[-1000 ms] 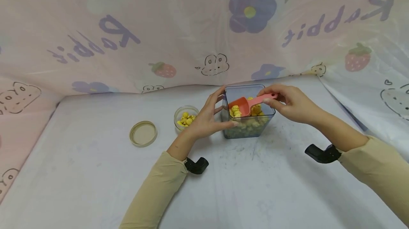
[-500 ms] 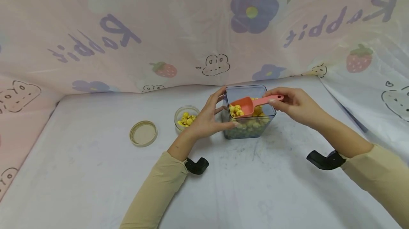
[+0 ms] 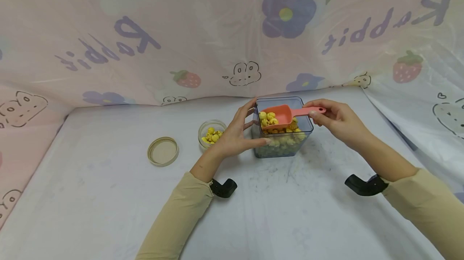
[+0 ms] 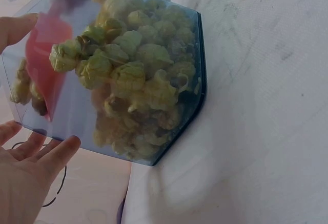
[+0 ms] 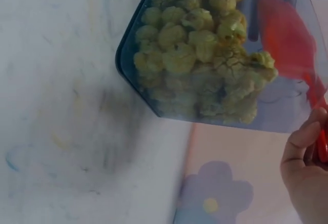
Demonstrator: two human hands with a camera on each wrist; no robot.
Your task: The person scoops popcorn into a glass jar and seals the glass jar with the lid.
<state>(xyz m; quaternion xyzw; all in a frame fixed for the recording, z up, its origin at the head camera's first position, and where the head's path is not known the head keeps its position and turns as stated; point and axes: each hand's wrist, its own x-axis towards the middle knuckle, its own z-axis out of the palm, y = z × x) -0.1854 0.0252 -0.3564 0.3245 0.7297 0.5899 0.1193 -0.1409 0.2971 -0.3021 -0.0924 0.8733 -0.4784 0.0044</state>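
A translucent blue-grey container (image 3: 277,102) of yellow popcorn (image 5: 179,58) stands upright on the table. My left hand (image 3: 233,139) holds it at the left, thumb against the front wall and fingers on the side; the left wrist view shows the fingertips (image 4: 67,149) on the wall. My right hand (image 3: 337,121) pinches the handle of a coral-pink scoop (image 3: 284,115) beyond the container's right rim. The scoop's bowl lies roughly level near the top of the container, above the heap, with several popcorn pieces (image 3: 268,119) in it.
Left of the container, a small clear bowl (image 3: 212,121) holds some yellow popcorn, partly hidden by my left hand. Farther left lies a round beige lid (image 3: 163,152). A patterned curtain (image 3: 217,30) hangs behind the white table (image 3: 275,211).
The scoop has risen out of the popcorn and levelled, now carrying pieces. My right hand has shifted slightly right with it. My left hand and the container have stayed put.
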